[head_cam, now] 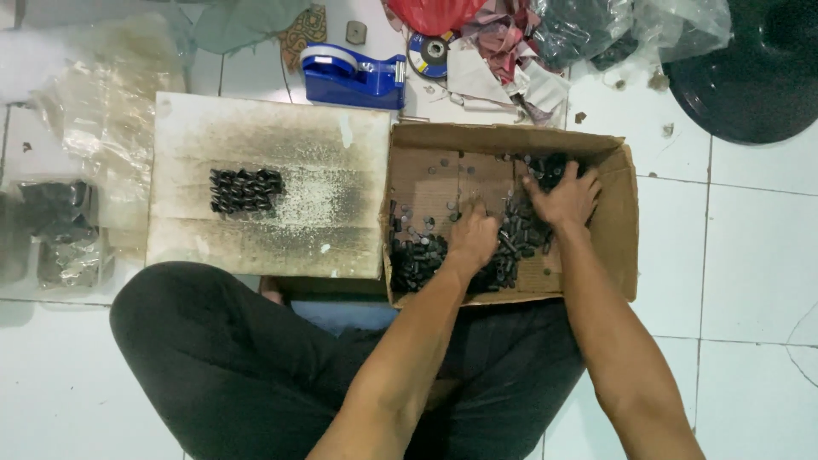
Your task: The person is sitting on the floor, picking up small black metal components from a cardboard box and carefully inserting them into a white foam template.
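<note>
Fingers of both hands press down, spread and gripping nothing I can make out, into the small black parts (426,255) heaped along the near edge of the cardboard box (626,221), left hand (473,238), right hand (567,198).

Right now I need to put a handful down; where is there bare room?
The stained board is bare right of the row of black pieces. The cardboard box is crowded: both the left hand and right hand sit among loose black pieces.
</note>
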